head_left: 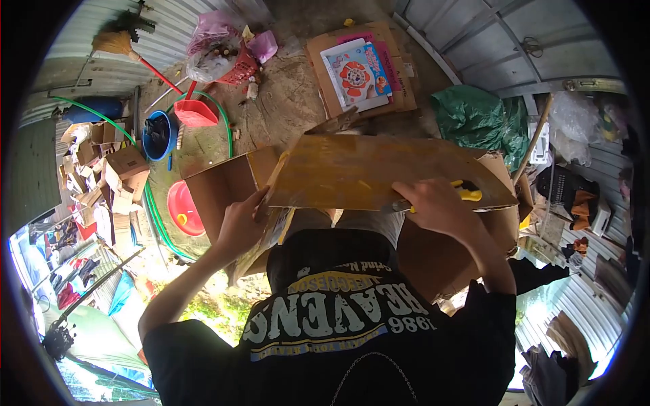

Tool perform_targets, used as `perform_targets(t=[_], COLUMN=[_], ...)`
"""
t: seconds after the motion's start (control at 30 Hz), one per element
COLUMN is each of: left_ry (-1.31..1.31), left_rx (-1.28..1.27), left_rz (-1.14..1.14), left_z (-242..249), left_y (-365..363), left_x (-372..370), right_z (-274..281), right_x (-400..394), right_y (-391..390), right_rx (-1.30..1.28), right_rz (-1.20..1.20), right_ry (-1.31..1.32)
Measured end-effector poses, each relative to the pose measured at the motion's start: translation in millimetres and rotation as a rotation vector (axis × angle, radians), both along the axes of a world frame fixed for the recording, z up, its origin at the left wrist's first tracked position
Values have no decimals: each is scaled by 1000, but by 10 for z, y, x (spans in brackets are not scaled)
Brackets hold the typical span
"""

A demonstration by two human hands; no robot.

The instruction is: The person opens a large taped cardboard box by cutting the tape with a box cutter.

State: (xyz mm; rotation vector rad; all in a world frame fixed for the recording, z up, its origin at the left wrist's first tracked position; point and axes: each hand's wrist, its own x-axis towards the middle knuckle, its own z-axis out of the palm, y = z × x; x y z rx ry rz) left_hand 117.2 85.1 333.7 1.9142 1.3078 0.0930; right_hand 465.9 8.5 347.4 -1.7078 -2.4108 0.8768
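A large cardboard box [227, 186] stands open in front of me, its wide flap [338, 169] covered with shiny brown tape across my lap. My left hand [242, 222] is closed on the flap's left edge, thumb and fingers gripping the cardboard. At the flap's near edge, right of its middle, my right hand [433, 205] wraps round a yellow-and-black utility knife [468, 191]. The knife's handle sticks out past the right side of the hand. A small grey end shows on the left by the fingertips; the blade itself is too small to make out.
Beyond the box lie flattened cardboard [317, 57] and a printed colourful box [355, 74]. A green plastic sheet [481, 118] is at the right. Leftward are a red dustpan [196, 113], a blue bucket [160, 139], a red basin [184, 206] and a green hose [154, 220].
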Motion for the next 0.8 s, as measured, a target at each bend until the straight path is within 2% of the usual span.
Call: perform_targets(t=[0.07, 0.1, 0.17, 0.2, 0.27, 0.3, 0.4, 0.47, 0.5, 0.57, 0.6, 0.63, 0.7, 0.8], left_ry=[191, 192, 231, 230, 364, 363, 354, 328, 325, -131, -317, -472, -746, -1089], left_rx=[-30, -31, -45, -44, -68, -70, -121, -33, -23, 669, 786, 815, 804, 716], left_rz=[-255, -250, -490, -487, -813, -815, -689, -473, -476, -408, -399, -433, -526, -628], left_z=[195, 262, 378, 453, 550, 518, 488, 578, 644, 869, 1212, 1516, 2008, 2433], left_y=[157, 220, 369, 456, 601, 648, 718, 692, 655, 556, 490, 386, 165, -151], left_x=[71, 103, 194, 255, 367, 396, 441, 437, 434, 426, 372, 271, 51, -401], right_z=[87, 146, 271, 306, 349, 355, 259, 308, 340, 256, 189, 135, 57, 94], right_x=[115, 182, 335, 407, 512, 534, 555, 520, 504, 582, 625, 662, 732, 713], right_y=[119, 188, 354, 423, 543, 623, 682, 704, 713, 678, 639, 623, 654, 761], right_rx=[-168, -168, -286, -285, -398, -462, -417, -406, -397, -303, -223, -205, -283, -362], right_rz=[121, 126, 117, 120, 91, 72, -5, -26, -45, -76, -105, -132, -193, -236], right_ry=[-134, -134, -8, -9, 33, 13, 20, -9, -34, -42, -43, -45, 189, 214])
